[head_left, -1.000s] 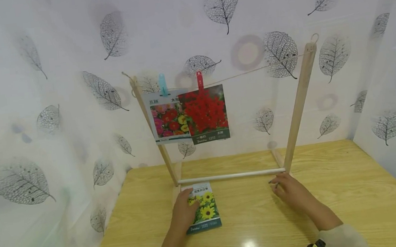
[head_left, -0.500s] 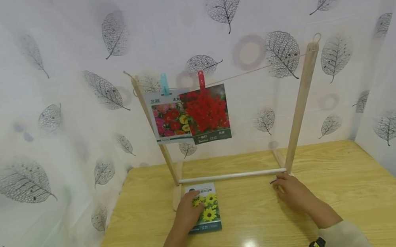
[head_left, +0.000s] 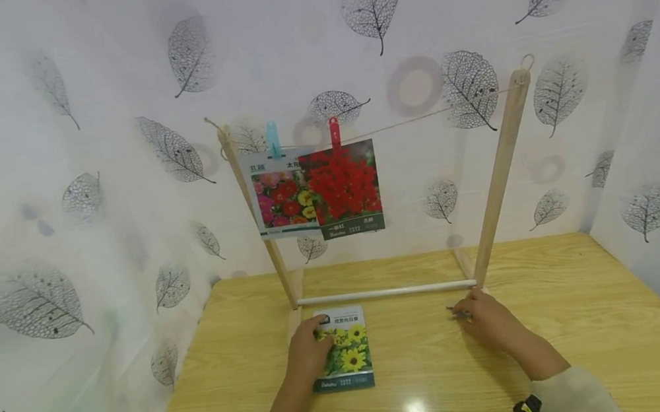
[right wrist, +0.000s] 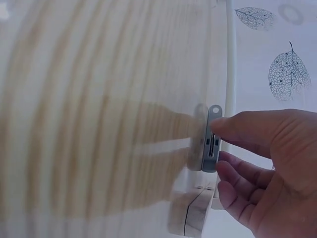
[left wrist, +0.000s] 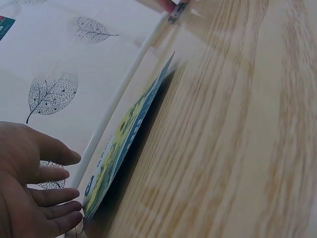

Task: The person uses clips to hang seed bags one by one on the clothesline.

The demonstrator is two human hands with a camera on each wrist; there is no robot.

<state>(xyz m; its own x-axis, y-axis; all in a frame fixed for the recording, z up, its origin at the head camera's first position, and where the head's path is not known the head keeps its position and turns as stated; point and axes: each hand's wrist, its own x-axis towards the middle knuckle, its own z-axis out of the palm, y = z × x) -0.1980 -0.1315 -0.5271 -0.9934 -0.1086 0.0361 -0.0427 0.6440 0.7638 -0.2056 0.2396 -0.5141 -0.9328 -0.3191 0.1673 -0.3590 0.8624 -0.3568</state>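
A seed packet (head_left: 350, 356) with yellow flowers lies on the table, upright to my view. My left hand (head_left: 307, 359) is at its left side, overlapping the packet's edge. In the left wrist view the fingers of the left hand (left wrist: 42, 191) are extended, their tips at the edge of the packet (left wrist: 126, 136), which looks slightly raised from the table. To the right, near the foot of the wooden frame, my right hand (head_left: 490, 323) pinches a grey clip (right wrist: 212, 144) between thumb and fingers.
A wooden frame (head_left: 501, 183) with a white crossbar (head_left: 386, 292) stands on the table. From its string hang two flower packets, a multicoloured one (head_left: 282, 200) on a blue clip (head_left: 272, 140) and a red one (head_left: 345, 191) on a red clip (head_left: 334, 132). A leaf-patterned curtain stands behind.
The yellow-flower packet has slid slightly right and straightened. The left hand shifted right over it, then drew back left. The clip has turned a little in the right hand, which stays in place.
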